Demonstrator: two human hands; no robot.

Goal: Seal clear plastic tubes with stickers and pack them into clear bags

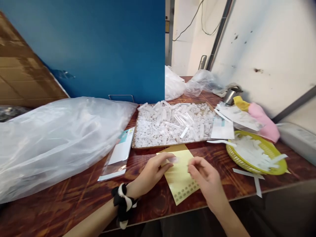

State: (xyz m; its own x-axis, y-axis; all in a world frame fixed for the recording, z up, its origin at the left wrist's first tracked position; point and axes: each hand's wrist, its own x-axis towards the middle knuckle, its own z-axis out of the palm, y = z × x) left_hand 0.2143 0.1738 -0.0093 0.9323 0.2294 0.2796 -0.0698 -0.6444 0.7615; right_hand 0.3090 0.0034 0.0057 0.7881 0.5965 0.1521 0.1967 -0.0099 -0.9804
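A yellow sheet (181, 177) with rows of small round dark stickers at its lower end lies on the table between my hands. My left hand (158, 169) pinches a small clear piece (174, 160) over the sheet's upper left part. Over the sheet's right edge is my right hand (206, 176), its thumb and forefinger pressed together; what they hold, if anything, is too small to make out. Just beyond the sheet stands a shallow box (172, 123) filled with small clear and white pieces.
A large plastic bag (61, 138) covers the left side, beside a flat clear packet (120, 148). At right sit a yellow-green basket (274, 166) of white strips, a metal cup (232, 95) and a pink cloth (264, 120). A blue panel (111, 49) rises behind.
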